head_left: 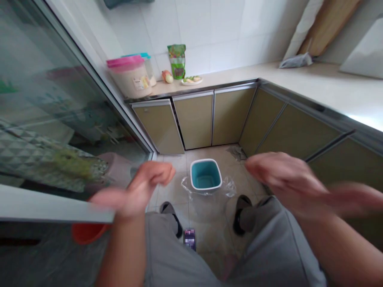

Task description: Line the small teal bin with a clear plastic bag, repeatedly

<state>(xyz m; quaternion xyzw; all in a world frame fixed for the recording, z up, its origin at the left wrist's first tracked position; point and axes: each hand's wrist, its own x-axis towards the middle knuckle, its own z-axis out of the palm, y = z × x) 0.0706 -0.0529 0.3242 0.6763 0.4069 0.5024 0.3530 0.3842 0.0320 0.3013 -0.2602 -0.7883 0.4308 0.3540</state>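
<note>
My left hand [140, 187] is raised in the air left of the bin, blurred by motion, its thumb stuck out sideways and its fingers loosely bent. On the other side, my right hand [287, 179] hovers at a similar height, also blurred, with the thumb spread outward. I see nothing held in either one. Between and below them, a teal bin [206, 184] with a white rim stands upright on the tiled floor. A clear plastic bag [229, 187] lies crumpled around its lower sides. Neither hand touches the bin or the bag.
Beige cabinets [193, 119] form a corner under a counter [233, 75]. On it are pink-lidded [128, 73] tubs, a green pouch [177, 61] and a plate [192, 82] of food. A glass door [74, 99] stands left. A phone-like object [190, 238] lies between my feet.
</note>
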